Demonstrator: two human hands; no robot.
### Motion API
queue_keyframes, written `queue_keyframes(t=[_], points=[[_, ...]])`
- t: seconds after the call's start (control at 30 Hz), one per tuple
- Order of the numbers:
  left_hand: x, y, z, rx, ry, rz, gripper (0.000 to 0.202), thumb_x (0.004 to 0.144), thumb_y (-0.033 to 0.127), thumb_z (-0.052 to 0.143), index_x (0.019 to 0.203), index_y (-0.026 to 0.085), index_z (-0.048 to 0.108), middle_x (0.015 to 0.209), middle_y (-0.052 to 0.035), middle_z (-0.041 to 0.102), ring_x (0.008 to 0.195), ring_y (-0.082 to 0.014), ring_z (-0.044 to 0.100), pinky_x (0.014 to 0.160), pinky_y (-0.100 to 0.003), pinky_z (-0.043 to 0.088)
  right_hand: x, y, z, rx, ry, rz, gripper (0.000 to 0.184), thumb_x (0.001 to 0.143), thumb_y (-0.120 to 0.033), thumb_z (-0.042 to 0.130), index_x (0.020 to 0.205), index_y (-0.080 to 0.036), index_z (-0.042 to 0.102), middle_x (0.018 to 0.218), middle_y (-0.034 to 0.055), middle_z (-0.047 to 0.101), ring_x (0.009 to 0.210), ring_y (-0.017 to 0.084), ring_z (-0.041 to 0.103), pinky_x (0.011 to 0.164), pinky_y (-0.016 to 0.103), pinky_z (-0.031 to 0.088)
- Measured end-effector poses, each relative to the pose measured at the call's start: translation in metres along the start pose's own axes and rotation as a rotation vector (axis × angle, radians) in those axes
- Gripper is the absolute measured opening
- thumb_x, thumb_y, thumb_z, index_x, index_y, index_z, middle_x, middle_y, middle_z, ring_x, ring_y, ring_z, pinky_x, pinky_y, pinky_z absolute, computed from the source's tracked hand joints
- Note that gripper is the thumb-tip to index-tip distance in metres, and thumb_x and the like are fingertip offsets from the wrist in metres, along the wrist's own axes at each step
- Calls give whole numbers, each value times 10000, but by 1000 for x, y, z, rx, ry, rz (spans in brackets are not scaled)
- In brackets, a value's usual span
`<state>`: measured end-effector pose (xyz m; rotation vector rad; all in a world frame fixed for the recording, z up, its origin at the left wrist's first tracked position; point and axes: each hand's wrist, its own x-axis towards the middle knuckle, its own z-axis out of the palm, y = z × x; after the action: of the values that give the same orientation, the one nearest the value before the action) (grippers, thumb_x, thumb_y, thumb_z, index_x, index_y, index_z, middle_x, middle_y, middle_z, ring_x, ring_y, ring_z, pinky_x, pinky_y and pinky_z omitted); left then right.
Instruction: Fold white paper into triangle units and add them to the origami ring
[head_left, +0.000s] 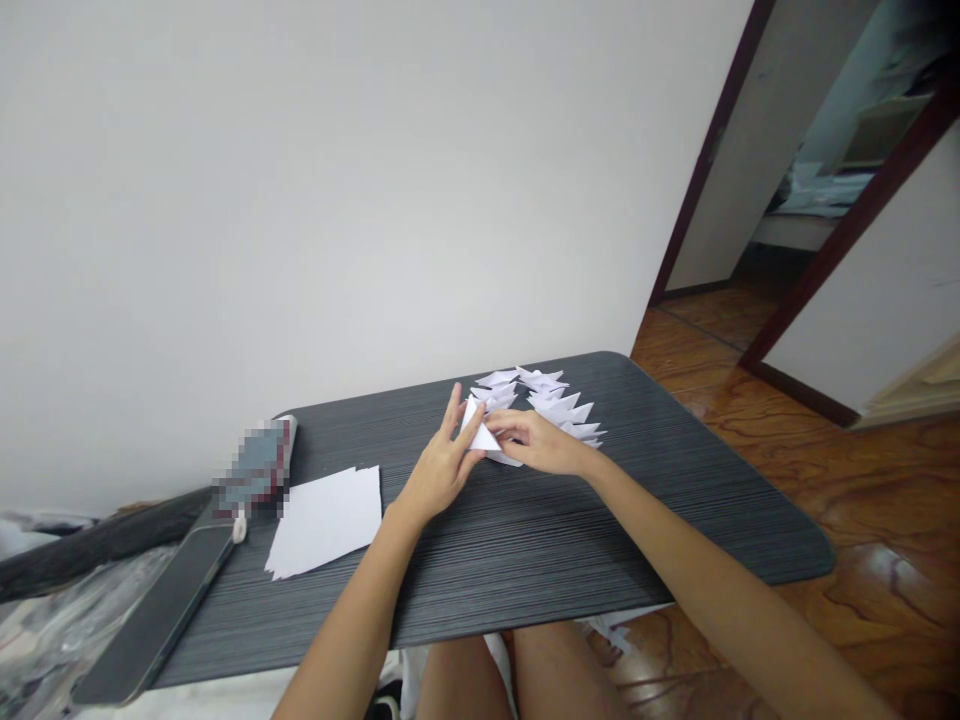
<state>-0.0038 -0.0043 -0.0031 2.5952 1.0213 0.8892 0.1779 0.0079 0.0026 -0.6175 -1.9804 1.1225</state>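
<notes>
A folded white paper point(480, 433), triangular on its visible face, is between my two hands over the table. My left hand point(435, 470) grips its left and lower side with thumb and fingers, one finger pointing up. From the right, my right hand point(544, 443) pinches the paper's edge with bent fingers, which hide part of it. Just behind and to the right of my hands lie several folded white paper boats point(559, 405) in two rows. More paper boats point(496, 380) stand directly beyond my left fingers, partly covered.
Loose white paper sheets point(330, 525) lie stacked on the left of the dark table point(480, 590). Further left are a blurred-out item point(255, 465) and a long dark flat object point(161, 610). A white wall point(375, 200) borders the table's far edge; a doorway opens at right.
</notes>
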Motion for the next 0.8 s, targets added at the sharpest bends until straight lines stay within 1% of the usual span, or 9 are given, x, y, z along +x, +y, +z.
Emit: queue_keyframes(t=[0.03,0.1,0.17,0.23,0.33,0.43,0.53,0.63,0.8], points=[[-1,-1,1,38,17,1,510,859,298,362,1343,277,201,1440,-88,-13,1243,-268,275,984,-430,302,1,0,0,7,10,-11,305,713,-64,430,912,-172,633,1037,48,562,915,146,540,827,280,429],[-2,-3,2,109,51,-6,507,853,302,377,1336,271,229,1384,-116,110,1165,-259,338,942,-436,338,1,0,1,20,28,-33,286,718,-70,435,895,-171,636,1090,51,528,950,144,528,840,270,420],[-2,-3,1,137,66,-21,476,857,287,369,1323,262,272,1246,-119,271,1063,-226,391,903,-416,367,2,1,1,-10,47,-40,266,728,-69,427,861,-161,639,1019,51,556,938,147,532,830,274,420],[-2,-2,0,104,51,-21,430,873,248,325,1303,261,316,1121,-99,346,961,-181,433,865,-372,394,1,2,1,-114,71,-35,261,738,-63,414,831,-153,641,903,47,588,876,150,544,802,281,424],[-1,0,-3,16,20,2,393,882,196,292,1260,261,379,1063,-79,372,836,-128,466,802,-311,423,0,3,1,-298,110,-29,257,744,-58,415,800,-148,649,824,47,606,796,145,551,757,271,421],[-1,-1,-4,-14,1,27,363,880,158,288,1199,231,443,1049,-78,384,784,-107,474,767,-283,427,-1,3,1,-387,82,-54,236,745,-61,434,783,-141,653,814,54,613,759,134,555,714,249,421],[-1,-1,-7,10,-13,32,329,874,143,300,1137,196,490,1043,-86,383,787,-107,480,753,-270,424,-3,1,0,-412,53,-75,219,747,-65,449,790,-139,651,812,55,619,747,131,557,703,245,422],[-1,1,-11,59,-50,38,325,865,125,302,1104,187,513,1018,-87,385,784,-113,477,737,-264,422,-3,-2,-2,-410,38,-75,211,754,-72,448,783,-138,646,793,49,624,739,131,558,705,247,422],[-2,5,-19,121,-201,30,333,861,131,298,1123,198,493,862,-55,468,716,-121,487,661,-237,415,-4,-2,-7,-391,39,-37,226,732,-62,449,800,-129,653,800,54,634,737,136,560,680,242,426]])
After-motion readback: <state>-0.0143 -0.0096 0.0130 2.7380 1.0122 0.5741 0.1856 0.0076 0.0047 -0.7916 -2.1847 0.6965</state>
